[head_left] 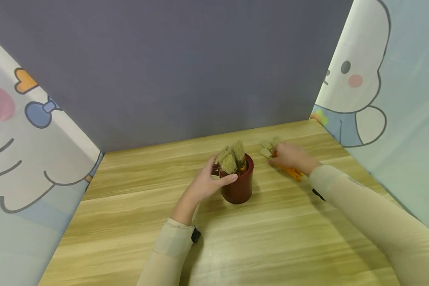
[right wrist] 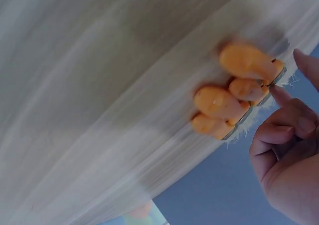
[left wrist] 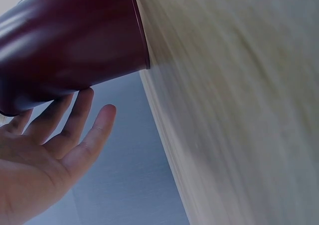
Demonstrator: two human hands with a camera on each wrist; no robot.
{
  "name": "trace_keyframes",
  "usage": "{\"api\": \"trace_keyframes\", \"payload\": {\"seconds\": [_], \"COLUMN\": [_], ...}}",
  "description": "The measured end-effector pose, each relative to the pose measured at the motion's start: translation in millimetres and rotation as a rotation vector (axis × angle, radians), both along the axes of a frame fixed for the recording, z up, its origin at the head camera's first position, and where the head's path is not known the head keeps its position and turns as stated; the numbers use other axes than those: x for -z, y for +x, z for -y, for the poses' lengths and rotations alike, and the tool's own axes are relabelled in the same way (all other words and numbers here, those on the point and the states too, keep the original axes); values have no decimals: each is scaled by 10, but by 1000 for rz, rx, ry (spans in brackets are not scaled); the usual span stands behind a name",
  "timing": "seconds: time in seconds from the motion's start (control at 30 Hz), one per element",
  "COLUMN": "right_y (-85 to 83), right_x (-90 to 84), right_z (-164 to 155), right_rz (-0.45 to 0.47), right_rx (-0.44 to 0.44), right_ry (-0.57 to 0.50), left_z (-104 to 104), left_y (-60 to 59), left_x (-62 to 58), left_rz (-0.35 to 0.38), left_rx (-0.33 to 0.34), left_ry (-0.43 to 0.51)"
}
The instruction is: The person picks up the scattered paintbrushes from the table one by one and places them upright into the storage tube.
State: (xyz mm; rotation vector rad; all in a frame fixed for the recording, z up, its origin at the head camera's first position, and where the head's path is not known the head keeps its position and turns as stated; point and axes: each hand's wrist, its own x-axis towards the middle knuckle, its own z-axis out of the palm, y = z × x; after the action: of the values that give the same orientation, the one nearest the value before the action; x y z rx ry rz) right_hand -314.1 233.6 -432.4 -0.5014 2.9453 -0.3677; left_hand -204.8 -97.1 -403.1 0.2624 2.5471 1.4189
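Observation:
A dark red cylindrical pot [head_left: 238, 191] stands upright on the table, with several bristle paintbrushes [head_left: 228, 162] in it, bristles up. My left hand [head_left: 204, 183] holds the pot from its left side, thumb by the near rim; in the left wrist view its fingers [left wrist: 75, 112] bend against the pot wall. To the right of the pot lie several paintbrushes [right wrist: 219, 104] with orange handles, side by side. Over them is my right hand [head_left: 294, 155]. Its index finger reaches the metal band of one brush, the thumb stands apart, and the other fingers are folded.
A wood-grain table [head_left: 136, 222] lies under everything. Behind it rises a grey panel [head_left: 200, 71]. Walls printed with cartoon figures [head_left: 357, 71] flank the table on both sides.

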Motion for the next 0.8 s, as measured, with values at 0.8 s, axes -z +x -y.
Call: {"api": "trace_keyframes", "payload": {"seconds": [0.8], "right_y": [538], "right_x": [-1774], "right_z": [341], "right_rz": [-161], "right_rx": [112], "right_ry": [-523], "left_z": [12], "left_y": [2], "left_x": [-3], "left_rz": [-5], "left_rx": [4], "left_ry": [-11]}}
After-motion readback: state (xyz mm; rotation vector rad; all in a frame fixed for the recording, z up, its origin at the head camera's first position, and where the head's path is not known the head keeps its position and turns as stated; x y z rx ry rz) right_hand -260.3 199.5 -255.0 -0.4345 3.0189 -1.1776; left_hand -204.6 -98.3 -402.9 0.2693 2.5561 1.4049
